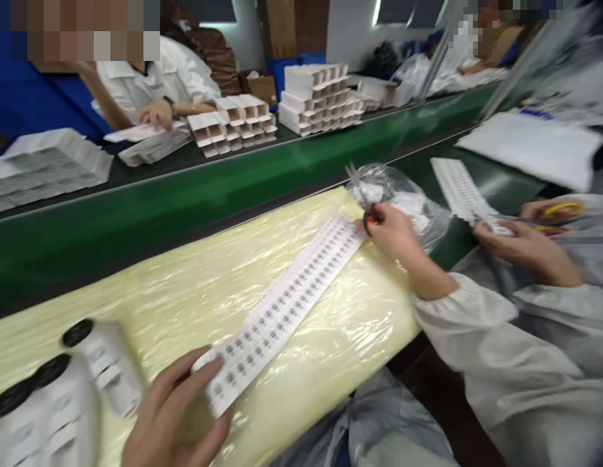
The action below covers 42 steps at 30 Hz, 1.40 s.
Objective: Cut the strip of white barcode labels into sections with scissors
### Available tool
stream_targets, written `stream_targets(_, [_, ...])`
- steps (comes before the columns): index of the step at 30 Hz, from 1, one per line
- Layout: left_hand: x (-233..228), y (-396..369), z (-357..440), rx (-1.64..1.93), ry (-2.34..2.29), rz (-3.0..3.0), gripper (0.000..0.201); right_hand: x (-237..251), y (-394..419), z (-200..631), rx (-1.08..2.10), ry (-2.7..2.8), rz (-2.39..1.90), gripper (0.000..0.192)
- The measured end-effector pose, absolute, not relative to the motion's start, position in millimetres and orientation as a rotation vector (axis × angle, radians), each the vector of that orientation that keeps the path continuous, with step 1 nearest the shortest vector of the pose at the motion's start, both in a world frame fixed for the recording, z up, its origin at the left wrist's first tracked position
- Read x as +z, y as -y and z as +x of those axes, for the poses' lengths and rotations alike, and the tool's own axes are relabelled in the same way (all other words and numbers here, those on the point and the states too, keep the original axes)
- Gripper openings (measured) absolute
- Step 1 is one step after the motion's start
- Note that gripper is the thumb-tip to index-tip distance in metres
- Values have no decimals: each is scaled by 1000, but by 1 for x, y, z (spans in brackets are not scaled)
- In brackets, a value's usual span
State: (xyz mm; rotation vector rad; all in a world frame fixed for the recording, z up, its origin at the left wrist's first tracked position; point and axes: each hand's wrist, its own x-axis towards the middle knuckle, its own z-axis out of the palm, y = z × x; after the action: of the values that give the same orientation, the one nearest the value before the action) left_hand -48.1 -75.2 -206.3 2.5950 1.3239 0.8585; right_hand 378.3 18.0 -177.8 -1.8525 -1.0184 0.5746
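At a packing line, white bottles (104, 366) with black caps lie at the left edge of a plastic-wrapped yellow pad (150, 295). The left hand (177, 415) pinches the near end of a long strip of small printed labels (291, 295), thumb on top and fingers curled beneath. The strip runs flat and diagonally across the pad. At its far end the right hand (396, 232) is clenched on orange-handled scissors (370, 217), beside a clear plastic bag (413, 194). The work in hand looks like trimming the strip. A clean cut calls for the strip held taut and the blades squared between label rows. Further right, a neighbour's hands (528, 243) hold another strip and yellow-handled scissors. Across the green belt (233, 188), a co-worker handles sheets beside white cartons (320, 97).
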Motion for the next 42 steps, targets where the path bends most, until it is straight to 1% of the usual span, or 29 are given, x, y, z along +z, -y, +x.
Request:
stream_targets(2, [-195, 80, -38, 859, -1287, 2658, 31, -168, 10, 364, 552, 1020, -1737, 37])
stream_targets(3, [-191, 81, -33, 867, -1290, 2649, 30, -164, 29, 354, 720, 1014, -1614, 43])
stream_targets(4, [-189, 81, -30, 885, -1292, 2642, 29, -160, 50, 345, 1012, 1004, -1466, 53])
stream_targets(5, [-187, 81, -27, 898, -1310, 2628, 29, -158, 72, 334, 1372, 1001, -1318, 65])
stream_targets(6, [-187, 81, -25, 905, -1326, 2616, 29, -158, 94, 323, 1744, 1024, -1190, 70])
stream_targets(7, [-187, 81, -24, 915, -1340, 2608, 29, -160, 114, 312, 2062, 1053, -1096, 67])
stream_targets(9, [-189, 82, -24, 941, -1359, 2591, 31, -168, 144, 291, 2345, 1098, -1022, 69])
stream_targets(10, [-190, 82, -23, 960, -1365, 2583, 32, -174, 153, 281, 2415, 1118, -1018, 71])
stream_targets(13, [-192, 83, -22, 1015, -1373, 2566, 33, -188, 158, 259, 2486, 1083, -1077, 84])
stream_targets(16, [-191, 84, -20, 1042, -1364, 2571, 32, -191, 149, 246, 2505, 971, -1139, 88])
stream_targets(23, [-189, 86, -16, 1043, -1279, 2569, 33, -184, 137, 232, 2445, 941, -1066, 78])
stream_targets(30, [-190, 87, -16, 1040, -1274, 2567, 35, -183, 129, 230, 2414, 936, -1125, 75])
stream_targets(36, [-191, 88, -17, 1039, -1293, 2569, 36, -183, 127, 230, 2401, 943, -1136, 64])
stream_targets(42, [-189, 88, -14, 1053, -1318, 2566, 34, -185, 127, 230, 2391, 958, -1144, 63])
